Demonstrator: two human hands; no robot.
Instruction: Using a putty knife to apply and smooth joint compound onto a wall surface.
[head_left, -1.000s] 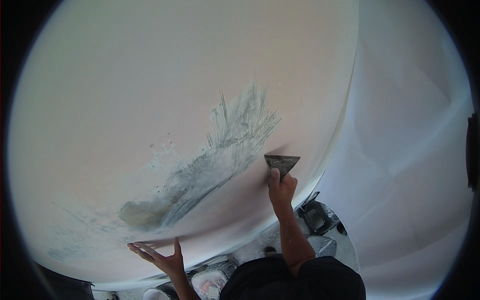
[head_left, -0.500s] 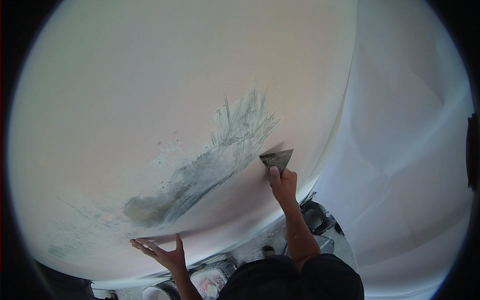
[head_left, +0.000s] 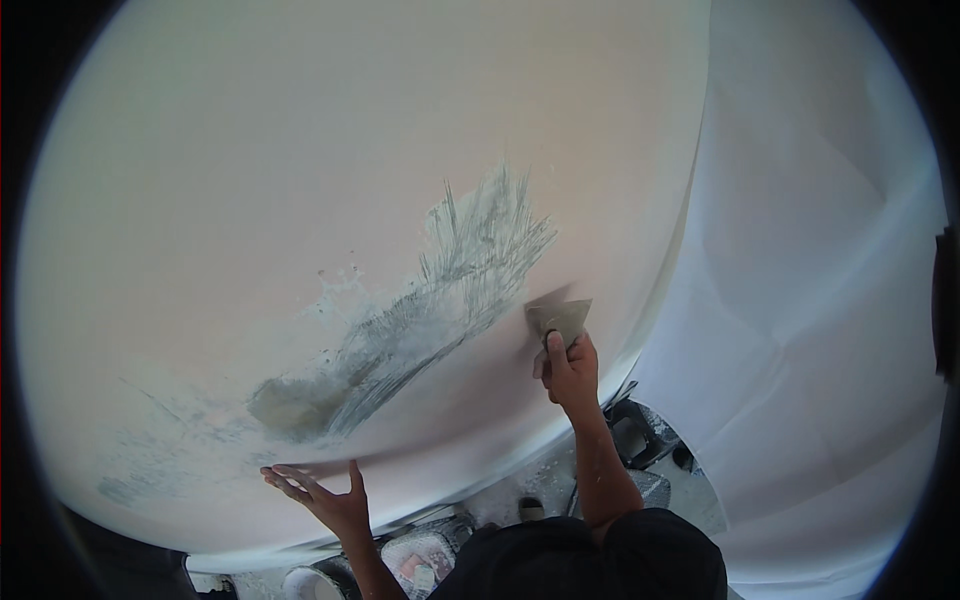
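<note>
Our left hand [head_left: 335, 507] spread, our right hand [head_left: 572, 372] pinching.
Before us, a pale curved surface [head_left: 300, 150]; on it, a grey streaked patch [head_left: 410, 330]; just right of that, our pinched flat scraper [head_left: 562, 316]. Uneven pressure could make its corner gouge.

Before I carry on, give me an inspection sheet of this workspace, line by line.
Surface: large pale panel, with a grey streaked patch and fainter smears toward the lower left.
Job's things: scraper with a wide, flat blade, just right of the patch; blade contact unclear.
Clutter: round white container and dark, pale-spattered objects below the panel; kinds unclear.
Hands: right hand grips the scraper; left hand open, fingers spread at the panel's lower part, contact unclear.
Cables: nothing seen.
Surroundings: creased white sheeting at right; pale floor below.
</note>
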